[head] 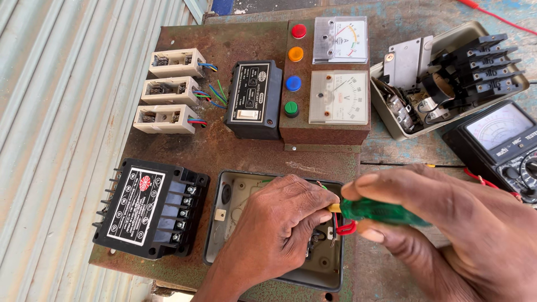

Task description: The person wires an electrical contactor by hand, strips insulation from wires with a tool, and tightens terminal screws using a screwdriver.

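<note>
My right hand (447,223) grips a green-handled screwdriver (380,211), its tip pointing left into an open grey metal switch box (218,223) on a rusty brown panel (235,151). My left hand (279,229) reaches into the same box, fingers pinched near the screwdriver tip and a red wire (347,228). Whether the fingers hold a wire or a part is hidden.
On the panel sit a black contactor (148,208), three cream fuse holders (168,92), a black relay unit (254,99), coloured indicator lamps (295,70) and two white meters (339,67). An opened grey switch casing (447,72) and a black multimeter (500,142) lie at right.
</note>
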